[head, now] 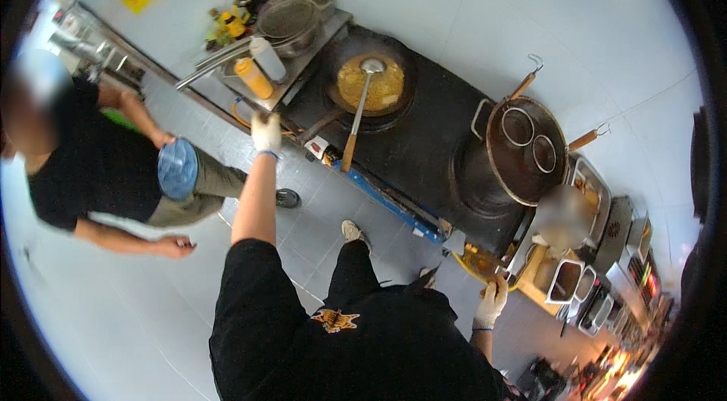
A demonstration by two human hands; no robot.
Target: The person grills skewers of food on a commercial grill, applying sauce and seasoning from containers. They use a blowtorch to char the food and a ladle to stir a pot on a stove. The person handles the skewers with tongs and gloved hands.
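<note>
My left hand (266,133), in a white knit glove, is stretched out just left of the wok's handle; a gap shows between them, and its fingers' grip is unclear. A dark wok (333,69) with yellowish food in liquid (363,88) sits on the black stove (417,157). Across its rim lies a metal ladle (363,100) with a wooden handle pointing toward me. Low on the right, my gloved right hand (493,300) is near the stove's front right corner, its fingers curled; whether it holds anything is too small to tell.
At the right stands a large pot (500,179) with strainer baskets. Squeeze bottles (254,78) and a metal pot (295,40) occupy the left shelf. On the left a person (96,157) in black holds a blue round object (177,168). Metal food containers (565,282) stand on the right counter.
</note>
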